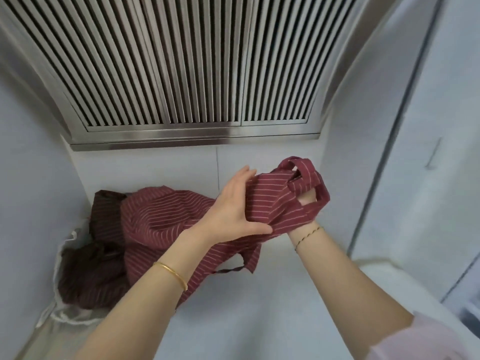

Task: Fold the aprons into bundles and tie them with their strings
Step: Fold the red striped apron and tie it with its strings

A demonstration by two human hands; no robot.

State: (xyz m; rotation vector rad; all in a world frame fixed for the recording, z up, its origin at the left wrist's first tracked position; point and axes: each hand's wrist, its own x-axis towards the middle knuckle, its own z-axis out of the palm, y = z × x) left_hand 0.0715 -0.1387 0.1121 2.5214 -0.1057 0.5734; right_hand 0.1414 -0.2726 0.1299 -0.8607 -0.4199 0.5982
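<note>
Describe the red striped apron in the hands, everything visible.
The red striped apron looks like thin woven cloth, dark red with fine pale stripes. Its upper end, with a looped strap, is lifted off the white surface and bunched round the right hand, which grips it from beneath, mostly hidden. The left hand lies flat against the cloth, fingers straight. The rest trails down crumpled onto the surface, overlapping darker aprons at left. A dark tie string hangs at its lower edge.
</note>
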